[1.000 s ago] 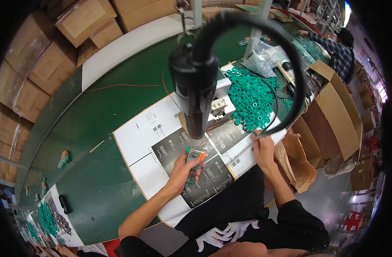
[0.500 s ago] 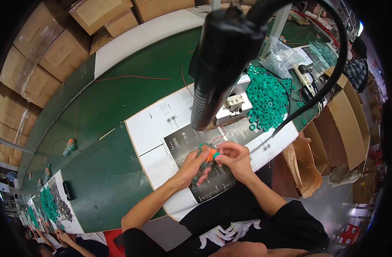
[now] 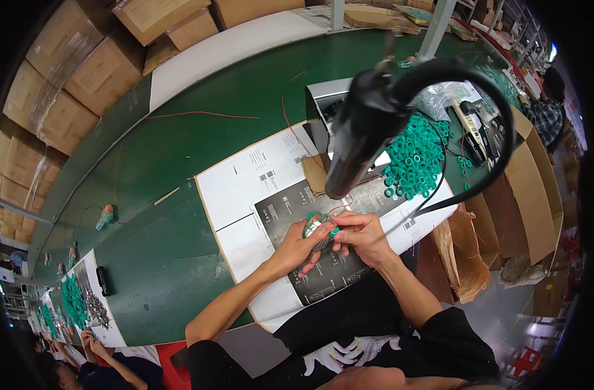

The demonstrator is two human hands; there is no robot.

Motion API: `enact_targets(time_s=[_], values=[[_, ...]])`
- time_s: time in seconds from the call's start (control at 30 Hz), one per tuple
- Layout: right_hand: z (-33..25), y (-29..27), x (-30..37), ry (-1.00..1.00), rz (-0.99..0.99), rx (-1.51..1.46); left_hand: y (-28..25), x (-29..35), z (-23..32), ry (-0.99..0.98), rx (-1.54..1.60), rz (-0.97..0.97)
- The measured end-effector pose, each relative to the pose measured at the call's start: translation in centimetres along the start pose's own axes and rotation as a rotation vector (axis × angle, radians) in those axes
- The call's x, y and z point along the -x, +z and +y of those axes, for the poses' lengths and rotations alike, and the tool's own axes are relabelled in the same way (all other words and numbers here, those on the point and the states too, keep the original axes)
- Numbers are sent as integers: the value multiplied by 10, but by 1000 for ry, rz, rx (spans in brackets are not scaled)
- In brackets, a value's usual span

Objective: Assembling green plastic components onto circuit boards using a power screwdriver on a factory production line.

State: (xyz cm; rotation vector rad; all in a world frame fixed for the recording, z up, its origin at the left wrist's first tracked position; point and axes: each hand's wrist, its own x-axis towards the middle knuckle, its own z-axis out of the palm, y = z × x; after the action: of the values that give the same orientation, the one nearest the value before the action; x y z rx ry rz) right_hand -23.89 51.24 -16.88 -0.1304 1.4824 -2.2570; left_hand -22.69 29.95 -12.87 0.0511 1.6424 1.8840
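Note:
My left hand [image 3: 295, 249] is closed around a small see-through, greenish housing [image 3: 313, 224] with orange and green parts inside; fingers cover much of it. A thin red wire [image 3: 339, 207] runs from its far side. At the housing's right end my right hand [image 3: 369, 240] pinches a green ring [image 3: 334, 232] between thumb and fingers, touching or very close to the housing. Both hands are above a black printed sheet [image 3: 290, 211] lying on white printed cardboard [image 3: 235, 175].
A black cylindrical tool [image 3: 362, 123] hangs just beyond my hands, its thick cable looping right. Behind it stands a metal device [image 3: 319, 104]. Green rings [image 3: 414, 159] are heaped at right, near an open carton [image 3: 527, 175]. Two co-workers sit at lower left and far right.
The hanging tool has shifted right and farther off, showing more of the metal device. My hands have turned the housing slightly, so less orange shows; the right hand still pinches the green ring.

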Motion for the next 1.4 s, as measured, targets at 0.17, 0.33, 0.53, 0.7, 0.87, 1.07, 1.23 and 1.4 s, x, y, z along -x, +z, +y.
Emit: enact_targets(time_s=[0.17,0.33,0.53,0.7,0.87,1.07,1.23,1.4], values=[[8,3,0,18,43,70,-14,-9,-25,53,32,-19],[9,-3,1,3,9,182,-14,-1,-17,96,118,-86],[22,20,-1,-87,165,196,-29,6,-17,43,202,-112],[34,20,-4,-185,160,287,-68,-7,8,53,174,220],[21,27,-6,-166,158,386,-182,-10,61,404,-1122,1116],[33,34,-7,-141,94,428,-312,-53,5,793,-1483,1382],[28,28,-5,-145,119,452,-267,-67,4,974,-1133,1143],[33,35,-7,-151,91,476,-228,-72,-11,837,-1147,837]])
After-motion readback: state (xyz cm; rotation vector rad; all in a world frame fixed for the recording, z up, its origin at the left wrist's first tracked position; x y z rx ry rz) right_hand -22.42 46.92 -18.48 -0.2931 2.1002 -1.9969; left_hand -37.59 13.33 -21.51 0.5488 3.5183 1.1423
